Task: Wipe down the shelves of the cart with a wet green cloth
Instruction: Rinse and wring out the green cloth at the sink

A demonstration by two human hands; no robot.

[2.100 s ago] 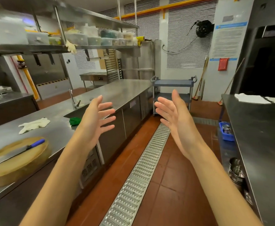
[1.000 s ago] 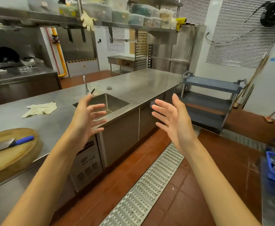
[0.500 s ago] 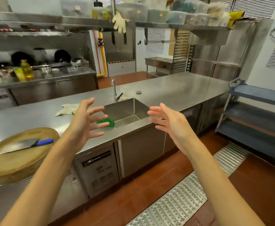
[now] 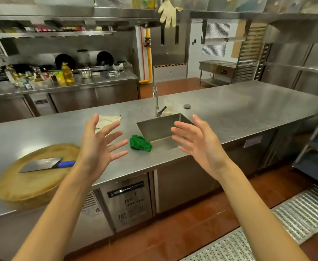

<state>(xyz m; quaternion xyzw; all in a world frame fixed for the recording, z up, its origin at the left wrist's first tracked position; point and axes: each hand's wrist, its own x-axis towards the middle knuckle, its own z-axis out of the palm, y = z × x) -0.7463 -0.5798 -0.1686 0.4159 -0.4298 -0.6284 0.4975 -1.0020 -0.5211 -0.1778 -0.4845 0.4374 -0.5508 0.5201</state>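
A crumpled green cloth (image 4: 140, 143) lies on the steel counter (image 4: 239, 108) at the front left corner of the sink (image 4: 155, 127). My left hand (image 4: 98, 146) hovers just left of the cloth, fingers spread, holding nothing. My right hand (image 4: 197, 140) is raised to the right of the cloth, over the sink's front edge, fingers also spread and empty. The grey cart (image 4: 316, 146) shows only partly at the right edge of the view, its shelves blurred.
A round wooden chopping block (image 4: 30, 181) with a blue-handled cleaver (image 4: 47, 164) sits on the counter at the left. A pale glove (image 4: 107, 120) lies behind my left hand. A tap (image 4: 156, 102) stands behind the sink. A metal floor drain grate (image 4: 286, 223) runs along the red tiles.
The view has swung left from the aisle and cart toward the counter and come closer. The green cloth and sink now lie between my two raised, empty hands.
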